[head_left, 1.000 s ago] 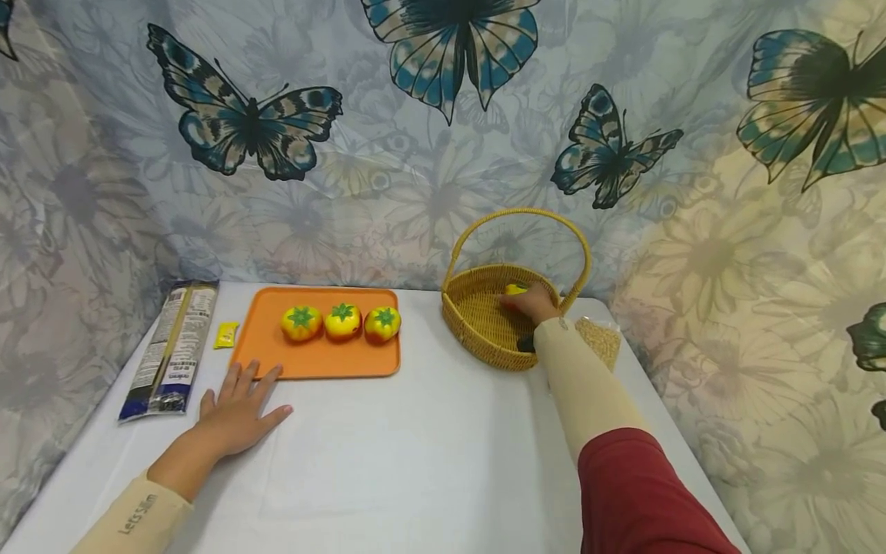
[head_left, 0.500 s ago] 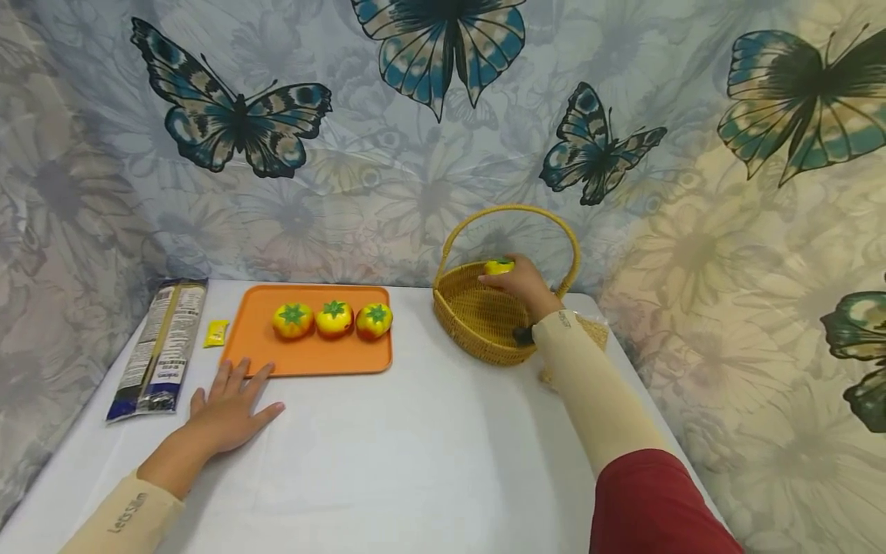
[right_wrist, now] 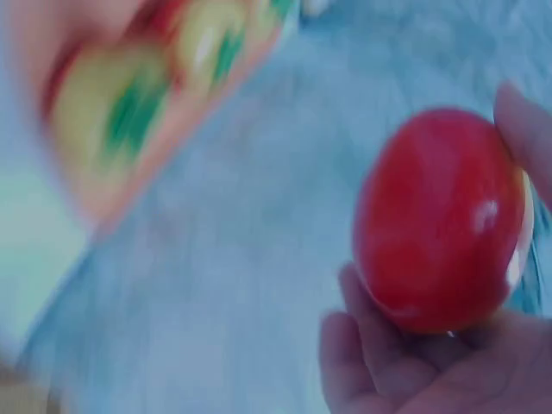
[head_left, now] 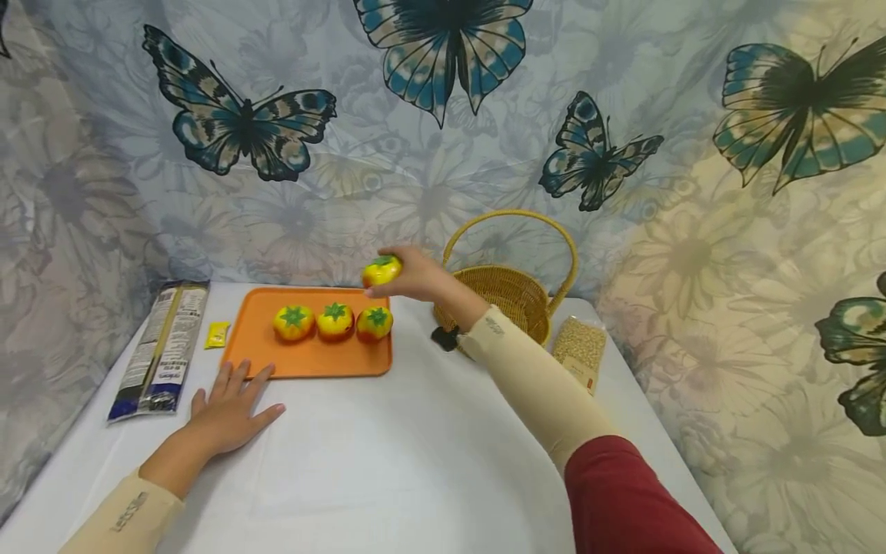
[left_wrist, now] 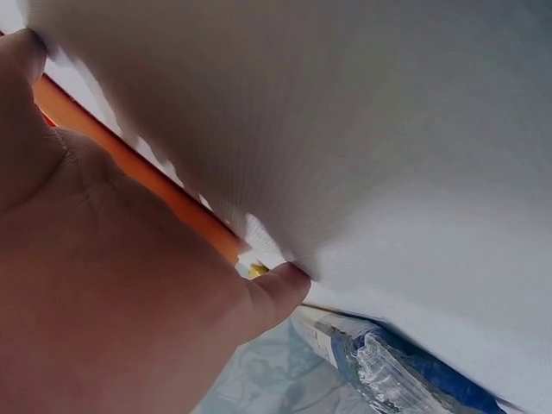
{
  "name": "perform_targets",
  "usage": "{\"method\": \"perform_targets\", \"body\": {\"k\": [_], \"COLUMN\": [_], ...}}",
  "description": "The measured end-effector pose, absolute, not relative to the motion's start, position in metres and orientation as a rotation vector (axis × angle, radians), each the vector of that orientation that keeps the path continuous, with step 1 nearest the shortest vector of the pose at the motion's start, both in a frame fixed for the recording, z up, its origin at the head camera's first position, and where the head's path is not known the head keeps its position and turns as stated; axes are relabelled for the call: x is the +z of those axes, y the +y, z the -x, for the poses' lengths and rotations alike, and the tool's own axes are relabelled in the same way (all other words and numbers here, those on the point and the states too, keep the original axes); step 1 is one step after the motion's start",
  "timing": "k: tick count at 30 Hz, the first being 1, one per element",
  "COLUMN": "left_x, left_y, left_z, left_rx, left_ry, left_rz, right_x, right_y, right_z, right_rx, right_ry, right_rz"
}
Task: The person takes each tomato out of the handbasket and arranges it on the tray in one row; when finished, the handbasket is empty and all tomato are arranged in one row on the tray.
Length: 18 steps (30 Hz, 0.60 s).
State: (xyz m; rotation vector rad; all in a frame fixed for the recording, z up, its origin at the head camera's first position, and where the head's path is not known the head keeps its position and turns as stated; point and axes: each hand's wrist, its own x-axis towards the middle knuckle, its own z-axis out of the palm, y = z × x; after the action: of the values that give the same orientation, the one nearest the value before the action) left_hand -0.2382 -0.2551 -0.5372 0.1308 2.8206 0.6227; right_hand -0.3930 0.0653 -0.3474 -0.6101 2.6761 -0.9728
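Observation:
My right hand [head_left: 415, 275] grips a red-and-yellow toy fruit [head_left: 381, 269] with a green leafy top. It holds the fruit above the back right corner of the orange tray [head_left: 311, 362]. In the right wrist view the fruit's glossy red underside [right_wrist: 435, 224] shows between thumb and curled fingers. Three similar fruits stand in a row on the tray: a left one [head_left: 294, 323], a middle one [head_left: 335, 322] and a right one [head_left: 374, 324]. My left hand [head_left: 228, 419] lies spread on the white cloth, its fingertips at the tray's front left edge.
The wicker basket [head_left: 508, 288] with a tall handle stands right of the tray, partly behind my right forearm. Beside it lies a bag of pale grains [head_left: 581, 346]. A small yellow packet [head_left: 217, 335] and a long printed package [head_left: 159, 350] lie to the left. A butterfly-patterned cloth [head_left: 429, 185] hangs behind.
My right hand has lifted the toy fruit out of the basket and carried it left to over the tray's back right corner. The left hand has stayed in place.

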Motion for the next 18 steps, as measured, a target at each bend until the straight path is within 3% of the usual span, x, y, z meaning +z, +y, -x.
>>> {"method": "perform_targets", "body": {"k": [9,18], "left_x": [-0.533,-0.526], "left_y": [-0.256,-0.256], "left_z": [0.238,0.238], "left_rx": [0.603,0.598], "left_ry": [2.825,2.804], "left_rz": [-0.112,-0.079], "right_x": [-0.418,-0.466], "right_y": [-0.098,-0.15], "right_z": [0.402,0.409], "right_rx": [-0.906,-0.6], "right_ry": [2.612,2.66], "right_rz": [0.926,1.044]}}
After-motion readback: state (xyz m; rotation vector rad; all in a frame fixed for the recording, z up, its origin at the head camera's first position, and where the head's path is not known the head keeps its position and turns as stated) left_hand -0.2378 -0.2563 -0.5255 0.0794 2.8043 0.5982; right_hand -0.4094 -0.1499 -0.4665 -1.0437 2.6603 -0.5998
